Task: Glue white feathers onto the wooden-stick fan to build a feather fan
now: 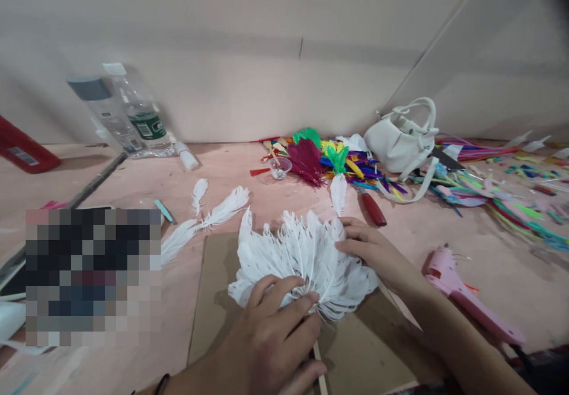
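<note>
A fan of white feathers [293,247] lies spread over a brown board [213,264], its quills gathered low in the middle. A thin pale stick [319,362] runs down from that base. My left hand [278,330] grips the fan at its base, fingers bent over the quills and the stick passing beneath. At the fan's upper right edge, my right hand [364,241] touches the outer feathers with fingers stretched out; its thumb is hidden. Just beyond that edge lies one loose white feather [338,193]. More loose white feathers [222,208] lie to the upper left.
To the right rests a pink glue gun [466,297]. A red-handled tool [372,208] lies behind my right hand. Coloured feathers [306,161], a small plastic cup [280,168] and a white handbag [400,137] are by the wall. A clear bottle [146,122] stands at back left.
</note>
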`<state>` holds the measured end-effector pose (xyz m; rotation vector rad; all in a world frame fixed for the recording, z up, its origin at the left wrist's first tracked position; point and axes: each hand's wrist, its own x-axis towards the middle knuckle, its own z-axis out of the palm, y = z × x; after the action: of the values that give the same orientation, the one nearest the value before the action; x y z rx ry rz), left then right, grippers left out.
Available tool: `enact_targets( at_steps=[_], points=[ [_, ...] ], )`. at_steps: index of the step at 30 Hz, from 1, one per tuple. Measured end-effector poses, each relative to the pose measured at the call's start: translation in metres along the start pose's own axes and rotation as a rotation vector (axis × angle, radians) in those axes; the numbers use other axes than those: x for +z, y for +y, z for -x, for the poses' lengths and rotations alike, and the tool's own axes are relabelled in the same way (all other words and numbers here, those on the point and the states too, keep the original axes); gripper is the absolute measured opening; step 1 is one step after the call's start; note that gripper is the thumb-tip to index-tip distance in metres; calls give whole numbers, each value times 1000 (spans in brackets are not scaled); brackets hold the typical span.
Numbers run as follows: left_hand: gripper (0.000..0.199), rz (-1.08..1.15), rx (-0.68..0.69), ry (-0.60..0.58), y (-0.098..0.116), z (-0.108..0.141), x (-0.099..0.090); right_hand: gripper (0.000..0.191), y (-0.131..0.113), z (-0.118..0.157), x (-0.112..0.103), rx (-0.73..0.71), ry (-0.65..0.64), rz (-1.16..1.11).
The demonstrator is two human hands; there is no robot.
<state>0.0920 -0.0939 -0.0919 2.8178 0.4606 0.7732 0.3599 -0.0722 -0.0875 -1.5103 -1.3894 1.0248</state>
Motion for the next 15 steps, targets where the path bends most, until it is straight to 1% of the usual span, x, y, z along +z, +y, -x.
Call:
enact_targets(
  at_steps=[3, 10, 15],
  points=[
    [29, -2, 3, 15, 0, 0, 0, 14, 1, 0, -1, -3, -8, 28],
    [27, -45, -19, 81, 2, -1, 0, 12, 3, 1, -1, -2, 32, 58],
    [26, -50, 6, 93, 3, -1, 0, 14, 0, 3, -1, 29, 31, -8]
  ],
)
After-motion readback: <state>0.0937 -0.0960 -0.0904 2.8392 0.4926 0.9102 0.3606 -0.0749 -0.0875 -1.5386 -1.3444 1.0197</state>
